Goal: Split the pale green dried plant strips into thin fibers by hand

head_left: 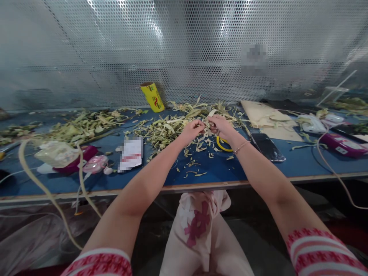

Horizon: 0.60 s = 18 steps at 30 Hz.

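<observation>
Both my arms reach out over a blue table [258, 165]. My left hand [192, 129] pinches a pale dried leaf strip [207, 122] that runs across to my right hand [220, 126]. The right hand grips the same strip, and something dark, perhaps a small tool, shows between its fingers; I cannot tell what it is. A yellow ring-shaped object [223, 145] lies on the table just under my right wrist. Cut bits of leaf [195, 165] are scattered below the hands.
Heaps of dried leaf scraps [86, 124] spread across the table's far half. A yellow roll [152, 96] leans on the perforated metal wall. A phone [268, 147], cardboard [267, 117], pink items [94, 164], a magenta box [343, 145] and cables [333, 168] lie around.
</observation>
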Available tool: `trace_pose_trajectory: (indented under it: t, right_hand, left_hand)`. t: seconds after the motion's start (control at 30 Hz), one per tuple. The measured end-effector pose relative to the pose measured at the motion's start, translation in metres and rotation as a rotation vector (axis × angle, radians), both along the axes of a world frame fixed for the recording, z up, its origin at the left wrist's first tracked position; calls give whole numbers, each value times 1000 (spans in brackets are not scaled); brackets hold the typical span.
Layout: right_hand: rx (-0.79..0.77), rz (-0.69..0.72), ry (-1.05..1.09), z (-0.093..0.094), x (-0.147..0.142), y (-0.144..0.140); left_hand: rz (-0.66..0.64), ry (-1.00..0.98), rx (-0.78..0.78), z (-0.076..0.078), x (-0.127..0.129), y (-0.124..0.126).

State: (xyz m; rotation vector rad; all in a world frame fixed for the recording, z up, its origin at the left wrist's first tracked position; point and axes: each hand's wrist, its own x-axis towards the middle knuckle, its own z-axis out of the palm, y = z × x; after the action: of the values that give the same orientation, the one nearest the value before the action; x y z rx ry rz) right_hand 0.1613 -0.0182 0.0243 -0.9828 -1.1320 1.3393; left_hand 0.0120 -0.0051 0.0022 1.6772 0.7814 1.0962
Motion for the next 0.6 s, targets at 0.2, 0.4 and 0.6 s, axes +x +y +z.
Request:
trace_pose_trajectory:
  t: [0.2,0.4,0.6]
  right_hand:
    - [30,-53,-81,0,-2,0]
    - [59,-95,-154,-6,-2,7]
    - [696,-456,-724,-12,12,16]
  left_hand:
    - [-4,42,101,2,1,-5]
    - [43,39,146,-2,3,-4]
    - [146,-363,-131,0,-1,6]
